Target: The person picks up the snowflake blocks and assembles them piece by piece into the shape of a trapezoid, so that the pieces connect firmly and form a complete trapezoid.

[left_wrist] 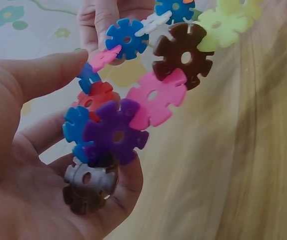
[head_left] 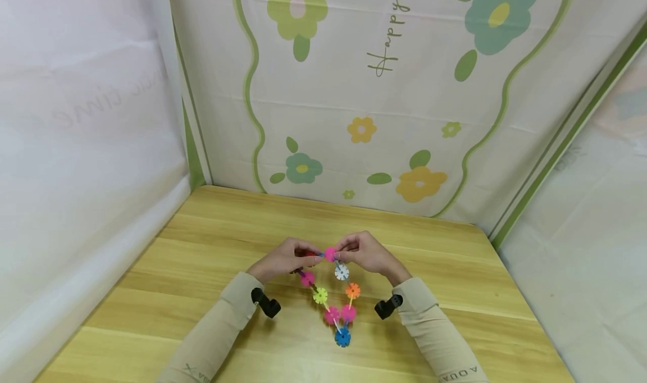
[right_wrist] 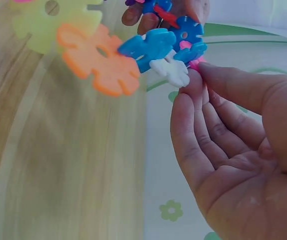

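Observation:
A loop-shaped chain of notched plastic snowflake discs hangs between both hands over the table. My left hand holds its left part, thumb and fingers around a red disc and small blue ones. Close to those fingers are a purple disc and a dark brown disc at the palm. With thumb and forefinger my right hand pinches a pink disc at the top. Below that hand come a white disc and an orange disc. A blue disc forms the lowest tip.
The wood-grain table extends under both arms. A flower-printed cloth wall stands behind it, with white cloth sides at left and right. Black wrist cameras are strapped over the beige sleeves.

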A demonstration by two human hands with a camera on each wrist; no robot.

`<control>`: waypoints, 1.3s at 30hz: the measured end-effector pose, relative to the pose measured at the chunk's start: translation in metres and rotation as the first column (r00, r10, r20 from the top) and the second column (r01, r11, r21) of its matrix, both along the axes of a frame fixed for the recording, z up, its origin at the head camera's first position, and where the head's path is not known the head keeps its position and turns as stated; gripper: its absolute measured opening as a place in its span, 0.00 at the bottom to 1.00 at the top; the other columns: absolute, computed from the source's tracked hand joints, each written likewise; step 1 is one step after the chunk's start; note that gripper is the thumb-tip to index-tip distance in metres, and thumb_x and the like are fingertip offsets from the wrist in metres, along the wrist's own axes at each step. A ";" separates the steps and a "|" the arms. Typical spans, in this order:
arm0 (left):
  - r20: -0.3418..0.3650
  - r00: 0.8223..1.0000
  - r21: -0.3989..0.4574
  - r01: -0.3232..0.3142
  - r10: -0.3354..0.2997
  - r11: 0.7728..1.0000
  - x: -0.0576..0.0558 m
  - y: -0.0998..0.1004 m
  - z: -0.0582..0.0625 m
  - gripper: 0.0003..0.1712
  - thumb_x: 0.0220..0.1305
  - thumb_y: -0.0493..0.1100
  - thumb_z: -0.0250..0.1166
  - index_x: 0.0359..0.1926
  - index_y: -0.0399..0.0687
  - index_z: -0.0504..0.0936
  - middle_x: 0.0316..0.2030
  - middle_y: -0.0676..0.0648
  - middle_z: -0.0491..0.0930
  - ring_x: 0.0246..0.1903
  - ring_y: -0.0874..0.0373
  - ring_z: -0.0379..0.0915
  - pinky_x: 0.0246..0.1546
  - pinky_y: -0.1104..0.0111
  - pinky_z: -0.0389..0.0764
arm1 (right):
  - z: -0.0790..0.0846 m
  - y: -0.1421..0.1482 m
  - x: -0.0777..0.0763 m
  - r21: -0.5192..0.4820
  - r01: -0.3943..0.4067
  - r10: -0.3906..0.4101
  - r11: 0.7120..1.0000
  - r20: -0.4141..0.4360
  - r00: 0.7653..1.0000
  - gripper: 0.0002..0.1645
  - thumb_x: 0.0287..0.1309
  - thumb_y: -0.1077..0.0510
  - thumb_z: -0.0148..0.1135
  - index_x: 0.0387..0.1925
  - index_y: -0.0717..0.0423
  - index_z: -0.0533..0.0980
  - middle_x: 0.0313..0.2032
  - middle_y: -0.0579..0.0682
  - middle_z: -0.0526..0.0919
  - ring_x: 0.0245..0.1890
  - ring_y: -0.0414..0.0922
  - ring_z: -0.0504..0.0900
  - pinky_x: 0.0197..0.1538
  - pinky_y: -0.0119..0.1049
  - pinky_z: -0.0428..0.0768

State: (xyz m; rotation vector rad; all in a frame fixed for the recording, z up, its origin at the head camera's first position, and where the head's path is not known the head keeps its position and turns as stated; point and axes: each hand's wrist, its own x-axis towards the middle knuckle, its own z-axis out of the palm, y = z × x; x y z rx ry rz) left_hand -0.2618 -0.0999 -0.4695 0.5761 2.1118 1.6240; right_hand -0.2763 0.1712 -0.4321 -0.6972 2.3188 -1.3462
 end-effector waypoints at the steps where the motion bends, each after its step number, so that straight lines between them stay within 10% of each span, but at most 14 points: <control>1: -0.003 1.000 -0.001 0.009 -0.009 1.000 0.000 0.000 0.001 0.21 0.75 0.53 0.67 0.60 0.47 0.87 0.53 0.30 0.84 0.44 0.45 0.81 0.40 0.65 0.82 | 0.001 0.000 0.000 0.003 -0.010 0.010 1.000 -0.005 1.000 0.08 0.72 0.58 0.67 0.45 0.58 0.87 0.37 0.54 0.91 0.37 0.45 0.90 0.54 0.62 0.85; 14: 0.026 1.000 -0.031 -0.006 0.007 0.999 -0.002 0.000 0.000 0.27 0.74 0.55 0.67 0.64 0.41 0.83 0.51 0.30 0.84 0.39 0.52 0.81 0.37 0.65 0.82 | 0.012 0.001 -0.002 0.059 -0.041 0.043 0.997 -0.042 0.998 0.06 0.71 0.58 0.68 0.42 0.56 0.87 0.36 0.53 0.91 0.36 0.47 0.90 0.52 0.65 0.85; 21: 0.026 1.000 -0.036 -0.008 0.009 0.999 -0.001 -0.001 0.001 0.24 0.75 0.56 0.67 0.62 0.48 0.86 0.47 0.30 0.84 0.27 0.59 0.72 0.30 0.66 0.75 | 0.012 0.003 -0.001 0.063 -0.062 0.064 0.996 -0.032 0.997 0.06 0.71 0.59 0.68 0.42 0.57 0.88 0.36 0.53 0.92 0.41 0.64 0.89 0.52 0.64 0.85; 39: 0.009 0.999 -0.049 0.038 -0.038 0.998 -0.002 0.001 0.003 0.18 0.75 0.51 0.67 0.59 0.50 0.88 0.50 0.33 0.86 0.41 0.50 0.80 0.37 0.66 0.80 | 0.014 0.002 0.000 0.063 -0.074 0.075 0.995 -0.020 0.997 0.05 0.71 0.61 0.66 0.41 0.56 0.87 0.35 0.52 0.92 0.43 0.70 0.87 0.52 0.66 0.84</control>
